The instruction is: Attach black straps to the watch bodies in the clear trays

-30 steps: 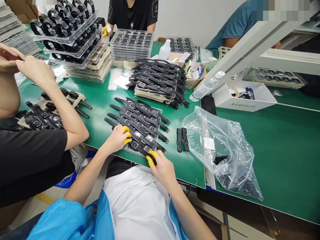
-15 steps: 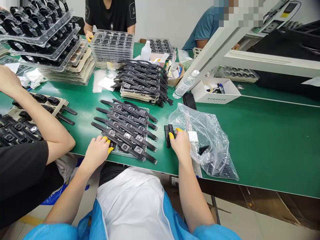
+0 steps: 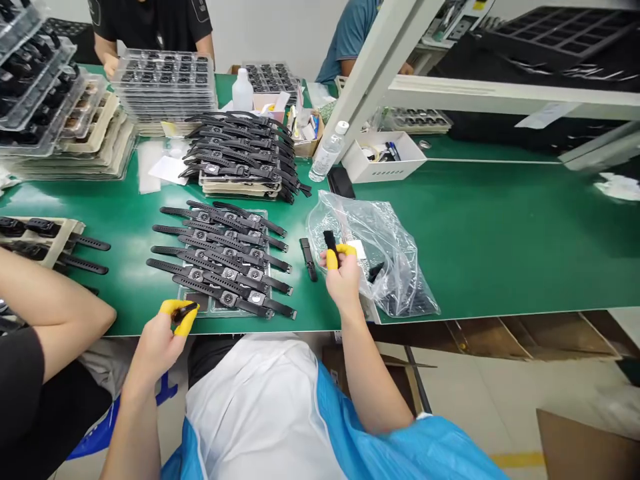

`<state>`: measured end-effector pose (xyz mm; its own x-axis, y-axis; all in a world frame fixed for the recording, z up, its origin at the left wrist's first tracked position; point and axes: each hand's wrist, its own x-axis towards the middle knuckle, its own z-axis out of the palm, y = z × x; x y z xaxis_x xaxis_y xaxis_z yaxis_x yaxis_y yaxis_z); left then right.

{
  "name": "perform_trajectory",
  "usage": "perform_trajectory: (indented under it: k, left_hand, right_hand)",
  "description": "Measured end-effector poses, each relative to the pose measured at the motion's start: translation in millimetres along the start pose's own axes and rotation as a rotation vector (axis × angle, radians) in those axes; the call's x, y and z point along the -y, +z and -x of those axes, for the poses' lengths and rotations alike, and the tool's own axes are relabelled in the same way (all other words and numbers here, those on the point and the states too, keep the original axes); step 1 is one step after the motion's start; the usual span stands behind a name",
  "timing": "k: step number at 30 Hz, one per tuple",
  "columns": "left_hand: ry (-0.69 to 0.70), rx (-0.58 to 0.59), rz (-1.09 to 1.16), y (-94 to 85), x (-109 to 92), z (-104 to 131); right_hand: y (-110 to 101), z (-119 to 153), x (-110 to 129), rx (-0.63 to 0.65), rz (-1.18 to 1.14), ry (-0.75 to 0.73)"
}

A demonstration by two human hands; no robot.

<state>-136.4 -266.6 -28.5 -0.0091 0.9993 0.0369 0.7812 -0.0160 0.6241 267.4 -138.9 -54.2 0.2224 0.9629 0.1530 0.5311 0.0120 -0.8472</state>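
My left hand [image 3: 161, 337], with yellow finger covers, pinches a small black watch body [image 3: 185, 311] edge-on at the near left corner of a clear tray [image 3: 215, 307]. Rows of black smartwatches [image 3: 229, 275] with straps attached lie face down across that tray. My right hand [image 3: 345, 277], also in yellow finger covers, grips a black watch strap [image 3: 330, 241] upright in front of a clear plastic bag [image 3: 380, 227]. Another black strap [image 3: 308, 259] lies on the green table between the tray and my right hand. Dark items show inside the bag.
Behind the tray rises a stack of strapped watches [image 3: 240, 153]. Tray stacks [image 3: 165, 87] stand further back. A plastic bottle [image 3: 329, 152] and a white box [image 3: 385, 160] are near the slanted post [image 3: 380, 53]. A co-worker's arm [image 3: 60, 287] rests at the left; two other people sit opposite.
My left hand has lifted the watch body from the tray's near left corner. My right hand has raised one strap, leaving the other on the table. The view has swung right.
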Motion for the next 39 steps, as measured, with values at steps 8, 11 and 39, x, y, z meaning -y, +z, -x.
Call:
perform_trajectory:
  k: [8, 11, 39]
  left_hand:
    - [0.071, 0.072, 0.507, 72.4, -62, 26]
    - [0.214, 0.124, 0.501, 78.9, -71, 23]
    - [0.325, 0.166, 0.311, 58.5, -73, 32]
  right_hand:
    - [28, 139, 73, 0.847, -0.821, 0.394]
    - [34, 164, 83, 0.99, -0.859, 0.439]
    - [36, 160, 95, 0.883, -1.074, 0.728]
